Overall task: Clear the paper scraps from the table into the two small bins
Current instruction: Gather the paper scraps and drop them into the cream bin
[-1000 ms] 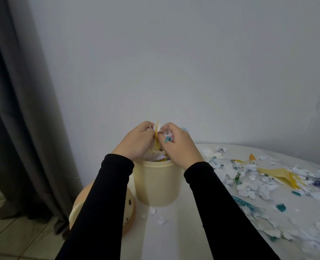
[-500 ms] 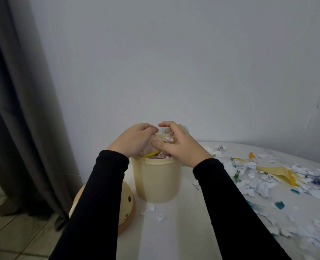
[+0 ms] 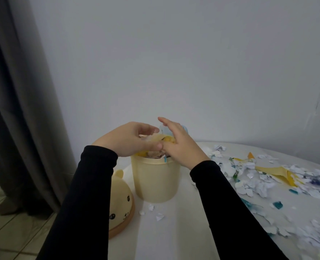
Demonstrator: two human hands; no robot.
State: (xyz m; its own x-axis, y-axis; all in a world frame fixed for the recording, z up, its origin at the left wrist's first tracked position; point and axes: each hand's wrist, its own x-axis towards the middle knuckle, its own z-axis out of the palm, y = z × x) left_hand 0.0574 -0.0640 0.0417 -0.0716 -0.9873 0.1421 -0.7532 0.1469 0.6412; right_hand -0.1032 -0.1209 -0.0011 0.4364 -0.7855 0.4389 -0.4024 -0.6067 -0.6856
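Cream bin (image 3: 156,182): stuffed with paper scraps (image 3: 152,153). Left hand (image 3: 129,140), right hand (image 3: 179,147) over its rim, fingers loose, unclenched, touching the heap. More scraps (image 3: 258,177) right of bin on white table (image 3: 174,237); bear-face lid (image 3: 120,199) left of it; grey curtain (image 3: 18,109) further left.

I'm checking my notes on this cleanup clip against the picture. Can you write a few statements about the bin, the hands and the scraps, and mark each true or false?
1. Both hands are over the cream bin. True.
2. The bin is empty. False: scraps fill it to the rim.
3. Paper scraps remain on the table, right of the bin. True.
4. The face-printed lid sits on the bin. False: it lies on the table, left of the bin.
5. The right hand's fingers are extended. True.
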